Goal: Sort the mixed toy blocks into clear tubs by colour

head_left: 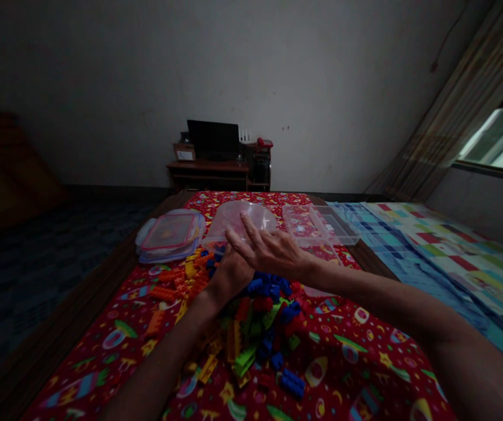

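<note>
My right hand (273, 248) hovers over the far side of a heap of toy building blocks (255, 327), its fingers stretched out and apart with nothing in them. Just left of it and lower, my left hand (232, 270) reaches into the same heap. The fingers of that hand are hidden behind its back and the right hand, so I cannot see what it touches. Blue blocks (271, 286) lie beside the hands, orange blocks (176, 279) to the left, green and yellow ones nearer. A clear plastic container (220, 216) stands right behind my hands.
Stacked plastic lids (172, 231) lie at the table's left edge. A clear divided box (341, 225) sits at the far right. A patterned red cloth (339, 374) covers the table. A bed (448, 245) borders the right side; a desk with a monitor (214, 138) stands against the wall.
</note>
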{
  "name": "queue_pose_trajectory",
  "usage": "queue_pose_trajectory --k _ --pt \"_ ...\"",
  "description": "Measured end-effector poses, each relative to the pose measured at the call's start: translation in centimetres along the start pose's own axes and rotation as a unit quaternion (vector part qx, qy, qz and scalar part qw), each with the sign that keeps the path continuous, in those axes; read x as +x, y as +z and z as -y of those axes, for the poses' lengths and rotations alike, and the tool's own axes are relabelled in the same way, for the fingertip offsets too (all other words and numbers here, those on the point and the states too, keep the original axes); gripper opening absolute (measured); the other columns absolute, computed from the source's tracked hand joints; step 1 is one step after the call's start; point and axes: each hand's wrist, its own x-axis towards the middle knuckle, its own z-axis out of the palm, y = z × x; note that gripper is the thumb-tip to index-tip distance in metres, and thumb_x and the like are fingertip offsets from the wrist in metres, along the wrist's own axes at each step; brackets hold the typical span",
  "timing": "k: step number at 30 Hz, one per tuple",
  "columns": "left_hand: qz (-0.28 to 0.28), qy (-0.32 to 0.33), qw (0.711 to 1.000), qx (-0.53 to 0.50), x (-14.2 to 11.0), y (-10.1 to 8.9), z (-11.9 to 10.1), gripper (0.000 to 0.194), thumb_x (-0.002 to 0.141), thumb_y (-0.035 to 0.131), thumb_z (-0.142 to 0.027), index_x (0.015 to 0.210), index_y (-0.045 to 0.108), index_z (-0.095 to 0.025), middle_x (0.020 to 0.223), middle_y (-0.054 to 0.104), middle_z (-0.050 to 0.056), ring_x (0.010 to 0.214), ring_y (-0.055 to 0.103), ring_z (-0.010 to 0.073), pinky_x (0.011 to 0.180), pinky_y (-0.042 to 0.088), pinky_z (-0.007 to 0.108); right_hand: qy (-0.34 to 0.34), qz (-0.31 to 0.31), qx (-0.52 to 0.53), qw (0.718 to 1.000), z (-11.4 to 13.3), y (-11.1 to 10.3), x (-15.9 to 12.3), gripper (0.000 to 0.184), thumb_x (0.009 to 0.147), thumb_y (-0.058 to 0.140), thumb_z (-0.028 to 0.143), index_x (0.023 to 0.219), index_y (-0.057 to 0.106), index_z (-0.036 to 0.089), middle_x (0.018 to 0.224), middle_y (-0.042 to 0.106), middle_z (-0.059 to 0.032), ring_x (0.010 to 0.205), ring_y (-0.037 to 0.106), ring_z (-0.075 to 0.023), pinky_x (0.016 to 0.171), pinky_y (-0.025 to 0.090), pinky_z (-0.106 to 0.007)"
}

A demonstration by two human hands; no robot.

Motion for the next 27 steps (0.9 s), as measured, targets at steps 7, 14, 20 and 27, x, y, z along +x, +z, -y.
queue_pose_trajectory --k 7,14,20,27 --pt "0.026 -0.001 1.0 -0.013 0.6 -0.4 0.2 0.032 0.093 0.037 -0.024 0.114 0.06 -0.02 0.113 0.063 0.009 0.109 0.056 0.0238 0.104 0.036 0.051 0.087 0.009 -0.009 0.996 -1.9 0.6 0.8 0.059 0.091 0.024 0.008 0.148 0.02 0.024 0.149 0.029 -0.017 0.085 0.063 -0.0205 0.062 0.051 -0.031" --pt "0.029 0.028 0.999 -0.021 0.4 -1.6 -0.4 0.035 0.096 0.036 -0.025 0.126 0.052 -0.019 0.138 0.049 0.008 0.131 0.039 0.0214 0.112 0.028 0.049 0.314 -0.082 0.011 0.946 -7.6 1.9 -2.0 0.062 0.084 0.032 0.009 0.145 0.029 0.013 0.119 0.063 -0.0171 0.078 0.064 -0.02 0.065 0.048 -0.029" --pt "-0.002 0.031 0.999 -0.043 0.4 -1.8 -0.2 0.035 0.095 0.036 -0.025 0.124 0.054 -0.022 0.142 0.045 0.008 0.134 0.037 0.022 0.111 0.032 0.048 0.509 -0.153 0.132 0.837 -13.7 2.8 -11.9 0.049 0.078 0.04 0.02 0.123 0.06 0.015 0.093 0.071 -0.0106 0.075 0.063 -0.0197 0.068 0.047 -0.027" --pt "0.0 0.03 0.998 -0.048 0.1 -1.0 0.5 0.031 0.093 0.039 -0.025 0.114 0.06 -0.02 0.142 0.045 0.009 0.132 0.039 0.024 0.11 0.036 0.049 0.681 -0.129 0.239 0.68 -17.2 5.4 -22.6 0.058 0.062 0.048 0.02 0.115 0.065 0.005 0.081 0.07 -0.0145 0.059 0.056 -0.0166 0.048 0.038 -0.024"
